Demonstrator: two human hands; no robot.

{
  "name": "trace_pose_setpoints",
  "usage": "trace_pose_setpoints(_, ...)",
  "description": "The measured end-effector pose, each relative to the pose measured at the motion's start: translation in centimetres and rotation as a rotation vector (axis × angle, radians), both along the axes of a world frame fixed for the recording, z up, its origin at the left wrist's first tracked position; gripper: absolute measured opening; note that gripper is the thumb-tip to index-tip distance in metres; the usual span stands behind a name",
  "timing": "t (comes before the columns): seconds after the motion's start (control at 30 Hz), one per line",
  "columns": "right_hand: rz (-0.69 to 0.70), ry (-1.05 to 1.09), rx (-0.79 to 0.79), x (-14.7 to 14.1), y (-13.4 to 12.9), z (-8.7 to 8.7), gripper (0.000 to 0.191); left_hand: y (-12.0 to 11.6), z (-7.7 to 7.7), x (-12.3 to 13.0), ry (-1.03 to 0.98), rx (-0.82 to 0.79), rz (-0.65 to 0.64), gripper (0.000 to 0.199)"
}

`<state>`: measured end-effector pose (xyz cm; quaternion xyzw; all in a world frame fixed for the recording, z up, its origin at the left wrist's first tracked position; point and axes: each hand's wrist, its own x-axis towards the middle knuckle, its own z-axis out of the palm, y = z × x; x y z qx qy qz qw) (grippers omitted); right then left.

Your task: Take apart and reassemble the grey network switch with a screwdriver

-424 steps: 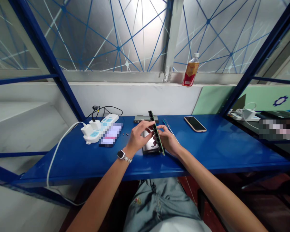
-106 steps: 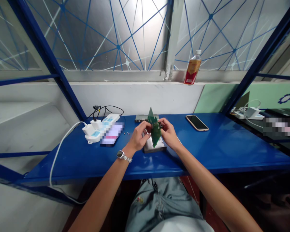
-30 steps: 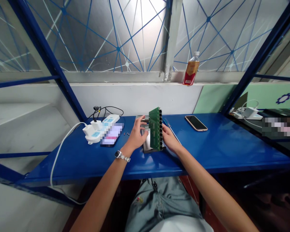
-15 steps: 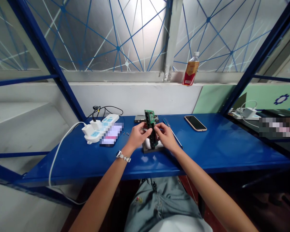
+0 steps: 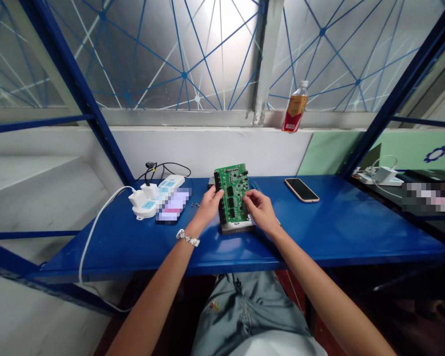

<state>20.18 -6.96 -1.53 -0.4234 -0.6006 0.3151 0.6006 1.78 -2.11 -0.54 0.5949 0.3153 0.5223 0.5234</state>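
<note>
A green circuit board with black connectors along its left edge is tilted up, its component side facing me. My left hand grips the board's left edge between thumb and fingers. My right hand is at the board's right edge, thumb and fingers pinched together there; whether it grips the edge or something small is hidden. Beneath the board lies a grey metal case, mostly covered. Several tiny screws lie on the desk left of my left hand.
On the blue desk, a phone lies right and another phone left, beside a white power strip with plugs and cables. A pen-like tool is partly behind my right hand. A bottle stands on the ledge.
The circuit board has turned from nearly edge-on to showing its broad green face. My right hand has shifted slightly right, and the board now covers more of the case.
</note>
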Motion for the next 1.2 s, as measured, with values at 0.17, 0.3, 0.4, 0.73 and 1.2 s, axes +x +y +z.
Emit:
trace_pose_setpoints(0.17, -0.015, -0.015, 0.095, -0.9, -1.3, 0.4, 0.027, 0.1, -0.5, -0.3, 0.081, -0.015, -0.07, 0.046)
trace_pose_setpoints(0.3, -0.011, -0.111, 0.202, -1.5, -2.2, 0.8, 0.025, 0.0, -0.3, 0.0, 0.146, 0.009, -0.103, 0.055)
trace_pose_setpoints(0.4, 0.008, -0.143, 0.231, -1.9, -2.6, 1.1, 0.024, 0.0, -0.2, 0.3, 0.124, 0.027, -0.117, 0.061)
trace_pose_setpoints(0.73, 0.005, -0.085, 0.216, -2.0, -2.3, 0.6, 0.022, 0.0, -0.2, 0.4, 0.107, 0.028, -0.072, 0.062)
trace_pose_setpoints(1.2, -0.106, -0.108, 0.23, -1.3, -2.4, 0.6, 0.024, -0.3, 0.4, 0.1, 0.146, 0.065, 0.059, 0.052)
